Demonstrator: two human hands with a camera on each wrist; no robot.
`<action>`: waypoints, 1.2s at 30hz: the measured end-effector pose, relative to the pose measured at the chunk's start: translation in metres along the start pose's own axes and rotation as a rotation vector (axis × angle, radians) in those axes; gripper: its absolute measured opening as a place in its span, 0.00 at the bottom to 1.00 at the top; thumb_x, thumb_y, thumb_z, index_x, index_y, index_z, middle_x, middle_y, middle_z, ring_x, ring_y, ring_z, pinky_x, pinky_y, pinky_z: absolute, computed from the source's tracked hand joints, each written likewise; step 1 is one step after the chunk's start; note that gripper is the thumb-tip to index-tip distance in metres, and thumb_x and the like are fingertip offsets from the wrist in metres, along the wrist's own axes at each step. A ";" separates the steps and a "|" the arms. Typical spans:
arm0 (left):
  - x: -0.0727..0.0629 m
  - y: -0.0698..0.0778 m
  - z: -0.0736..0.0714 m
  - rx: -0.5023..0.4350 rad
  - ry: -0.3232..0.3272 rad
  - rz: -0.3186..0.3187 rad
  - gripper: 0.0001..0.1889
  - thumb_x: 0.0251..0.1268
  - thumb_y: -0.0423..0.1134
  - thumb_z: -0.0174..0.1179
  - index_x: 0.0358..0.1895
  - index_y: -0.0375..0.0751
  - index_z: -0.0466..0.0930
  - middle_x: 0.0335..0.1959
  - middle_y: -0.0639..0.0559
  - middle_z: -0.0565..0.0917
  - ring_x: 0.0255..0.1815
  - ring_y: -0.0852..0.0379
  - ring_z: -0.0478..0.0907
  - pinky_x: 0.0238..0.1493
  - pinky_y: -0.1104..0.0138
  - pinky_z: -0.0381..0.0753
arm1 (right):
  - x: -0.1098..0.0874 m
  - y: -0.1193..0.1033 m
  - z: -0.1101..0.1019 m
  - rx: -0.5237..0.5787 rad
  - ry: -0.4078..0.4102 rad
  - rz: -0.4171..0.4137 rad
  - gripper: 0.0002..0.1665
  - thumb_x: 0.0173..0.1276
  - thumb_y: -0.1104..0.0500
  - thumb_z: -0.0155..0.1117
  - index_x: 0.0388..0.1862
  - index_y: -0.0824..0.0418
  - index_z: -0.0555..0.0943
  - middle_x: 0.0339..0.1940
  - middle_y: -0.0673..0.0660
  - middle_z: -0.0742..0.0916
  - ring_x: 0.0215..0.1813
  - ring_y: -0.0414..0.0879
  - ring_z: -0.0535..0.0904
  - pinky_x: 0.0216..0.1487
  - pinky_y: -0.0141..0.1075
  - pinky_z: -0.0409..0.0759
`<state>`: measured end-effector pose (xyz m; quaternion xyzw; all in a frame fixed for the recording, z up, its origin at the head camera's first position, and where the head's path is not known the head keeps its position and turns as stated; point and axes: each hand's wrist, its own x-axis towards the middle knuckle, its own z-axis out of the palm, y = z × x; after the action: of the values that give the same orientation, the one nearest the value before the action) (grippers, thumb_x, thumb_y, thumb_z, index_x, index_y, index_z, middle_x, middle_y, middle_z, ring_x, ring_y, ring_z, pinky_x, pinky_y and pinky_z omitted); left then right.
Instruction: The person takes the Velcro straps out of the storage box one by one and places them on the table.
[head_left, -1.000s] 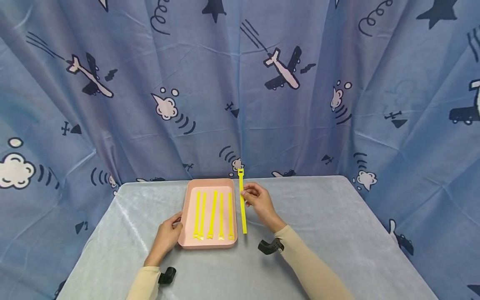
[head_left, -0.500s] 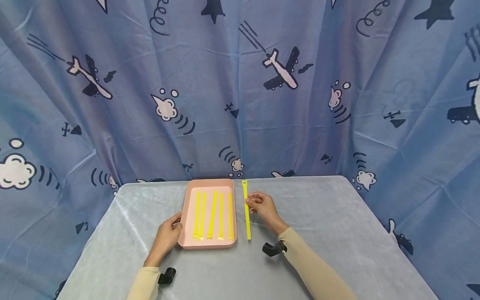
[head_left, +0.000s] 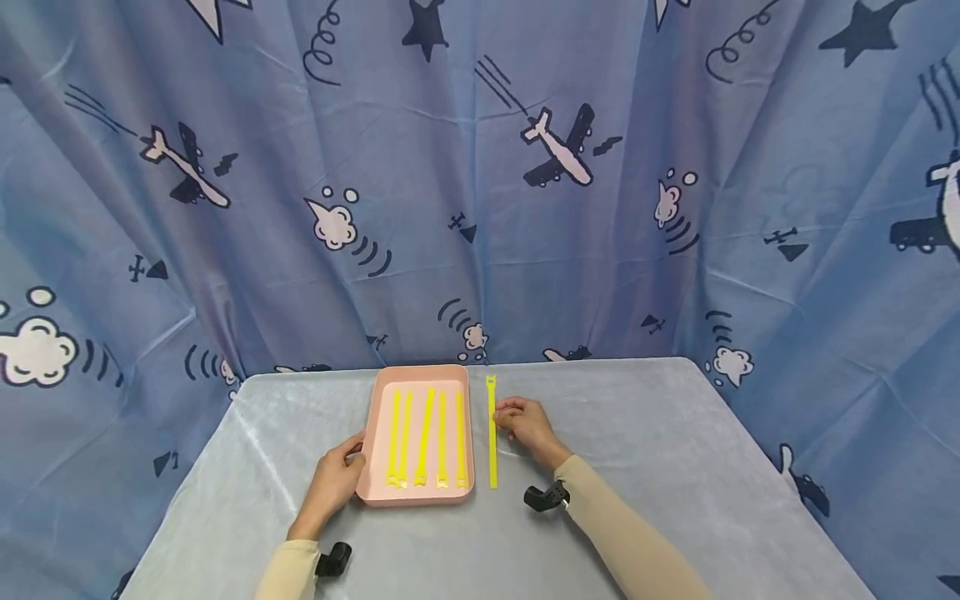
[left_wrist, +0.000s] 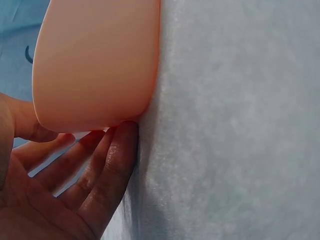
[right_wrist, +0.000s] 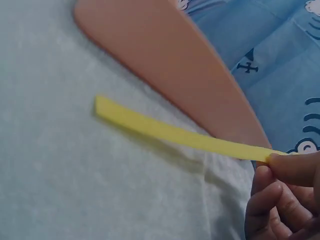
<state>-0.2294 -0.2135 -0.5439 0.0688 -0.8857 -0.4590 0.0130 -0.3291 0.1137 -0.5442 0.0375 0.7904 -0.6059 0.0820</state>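
A shallow pink tray [head_left: 414, 502] lies on the table, with several yellow hook-and-loop cable ties [head_left: 425, 437] spread lengthwise inside, their slotted heads towards the near side. My left hand [head_left: 334, 483] rests at the tray's left side; in the left wrist view its fairly straight fingers [left_wrist: 115, 160] and thumb touch the outer wall. Just right of the tray, my right hand [head_left: 527, 427] pinches another yellow cable tie [head_left: 492, 454] near its middle, slotted head away from me. In the right wrist view its tail [right_wrist: 150, 127] hangs slightly above the cloth and casts a shadow.
A pale grey cloth [head_left: 637, 467] covers the table. Behind it hangs a blue curtain [head_left: 420, 125] printed with planes and clouds. A black wrist camera [head_left: 546, 497] sits below the right hand, another black camera [head_left: 333, 559] by the left wrist.
My right hand has brought the cable tie towards me, slightly right and lower, and the tie now stands straighter. The left hand and tray have stayed in place; the head view has tilted slightly.
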 end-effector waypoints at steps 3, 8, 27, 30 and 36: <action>-0.002 -0.002 0.002 -0.005 0.005 0.005 0.25 0.72 0.36 0.48 0.71 0.41 0.68 0.62 0.38 0.79 0.43 0.53 0.81 0.28 0.69 0.74 | 0.001 0.004 0.002 -0.015 -0.001 0.000 0.10 0.65 0.65 0.66 0.45 0.63 0.81 0.27 0.50 0.85 0.28 0.44 0.76 0.26 0.31 0.73; -0.001 -0.002 0.002 -0.002 0.014 0.005 0.25 0.72 0.36 0.49 0.71 0.41 0.68 0.61 0.37 0.80 0.45 0.53 0.81 0.29 0.69 0.75 | 0.003 0.008 0.002 -0.020 0.004 0.001 0.10 0.64 0.64 0.67 0.45 0.63 0.81 0.26 0.50 0.85 0.27 0.43 0.76 0.25 0.31 0.73; 0.001 -0.001 0.000 -0.005 0.010 0.000 0.25 0.73 0.36 0.49 0.71 0.41 0.68 0.62 0.37 0.79 0.52 0.48 0.82 0.34 0.69 0.76 | 0.012 0.012 0.005 -0.079 0.008 0.005 0.10 0.62 0.66 0.69 0.43 0.62 0.80 0.26 0.51 0.87 0.24 0.40 0.78 0.21 0.29 0.74; 0.001 -0.002 -0.002 -0.003 0.016 0.000 0.24 0.73 0.36 0.49 0.71 0.41 0.69 0.61 0.36 0.79 0.50 0.48 0.82 0.33 0.68 0.76 | 0.013 0.010 0.007 -0.058 -0.013 0.013 0.12 0.61 0.66 0.69 0.44 0.63 0.80 0.28 0.51 0.87 0.24 0.41 0.80 0.22 0.30 0.76; 0.003 -0.002 -0.002 0.005 -0.003 0.005 0.25 0.73 0.35 0.49 0.71 0.39 0.68 0.61 0.35 0.79 0.53 0.46 0.82 0.37 0.67 0.78 | 0.010 0.008 0.006 -0.077 0.003 0.027 0.14 0.60 0.68 0.70 0.45 0.63 0.80 0.34 0.55 0.85 0.25 0.42 0.79 0.23 0.30 0.78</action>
<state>-0.2316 -0.2165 -0.5451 0.0659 -0.8871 -0.4568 0.0126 -0.3372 0.1093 -0.5549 0.0456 0.8127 -0.5738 0.0905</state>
